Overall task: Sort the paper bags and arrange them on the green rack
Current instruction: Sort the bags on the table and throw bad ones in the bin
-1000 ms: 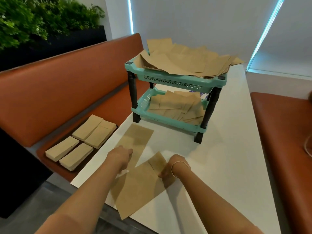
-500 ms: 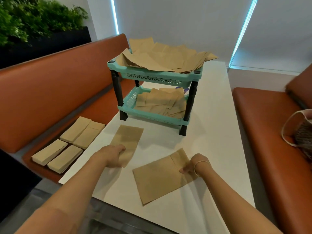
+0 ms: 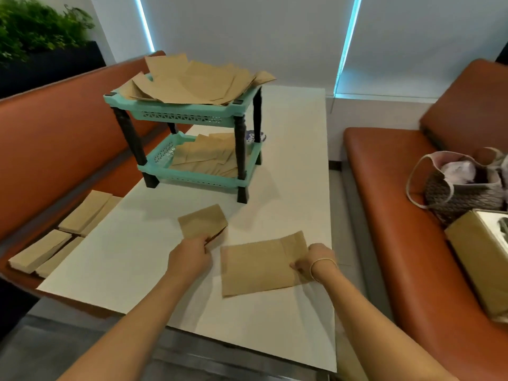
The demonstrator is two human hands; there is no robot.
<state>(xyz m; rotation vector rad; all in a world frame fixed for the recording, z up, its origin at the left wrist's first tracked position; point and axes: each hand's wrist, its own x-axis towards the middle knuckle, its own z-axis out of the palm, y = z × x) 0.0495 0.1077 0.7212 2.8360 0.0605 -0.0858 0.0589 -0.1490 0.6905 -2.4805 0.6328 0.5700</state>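
Observation:
A two-tier green rack [image 3: 189,116] with black legs stands on the white table [image 3: 291,166]. Loose brown paper bags [image 3: 198,81] lie piled on its top shelf, and smaller bags [image 3: 206,158] fill the lower shelf. My left hand [image 3: 191,258] grips the near edge of a small paper bag [image 3: 202,222], which is tilted up off the table. My right hand [image 3: 316,261] holds the right end of a larger flat paper bag [image 3: 258,265] lying on the table.
Several neat stacks of paper bags [image 3: 63,232] sit on the orange bench at the left. On the right bench [image 3: 390,215] are a woven tote bag [image 3: 464,185] and a cardboard box [image 3: 478,257]. A planter with greenery [image 3: 35,31] stands behind the left bench.
The two bags, overlapping a second ago, now lie apart. My left hand has lifted the small bag's near edge; my right hand slid the large bag rightward. The camera turned right.

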